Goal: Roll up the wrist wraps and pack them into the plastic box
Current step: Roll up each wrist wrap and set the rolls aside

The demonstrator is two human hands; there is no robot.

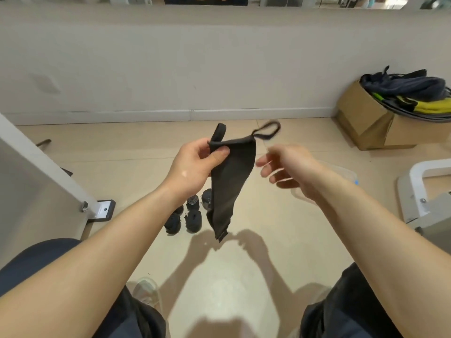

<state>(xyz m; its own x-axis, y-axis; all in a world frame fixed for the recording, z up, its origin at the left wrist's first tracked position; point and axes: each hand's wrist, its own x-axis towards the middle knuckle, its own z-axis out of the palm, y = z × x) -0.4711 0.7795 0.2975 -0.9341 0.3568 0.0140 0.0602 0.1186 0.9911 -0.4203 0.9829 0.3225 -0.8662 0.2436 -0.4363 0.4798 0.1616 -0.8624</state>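
Fabric seemed limp and light: our left hand pinched the wrist wrap by its top corner; our right hand hovered, fingers loose.

Frame centre: a long black fabric wrist wrap hangs from the left hand, which pinches its upper left corner. The right hand sits just right of the wrap, apart from it, fingers spread.

Lower centre, behind the hanging wrap: a cluster of rolled black wrist wraps lies on the beige tiled floor.

Centre right: the clear plastic box lies on the floor, mostly hidden behind the right hand and forearm.

Upper right: a brown cardboard box stands against the white wall, with a heap of dark and yellow straps in it.

Left edge: a white metal frame stands on the floor.

Right edge: a white machine base is on the floor.
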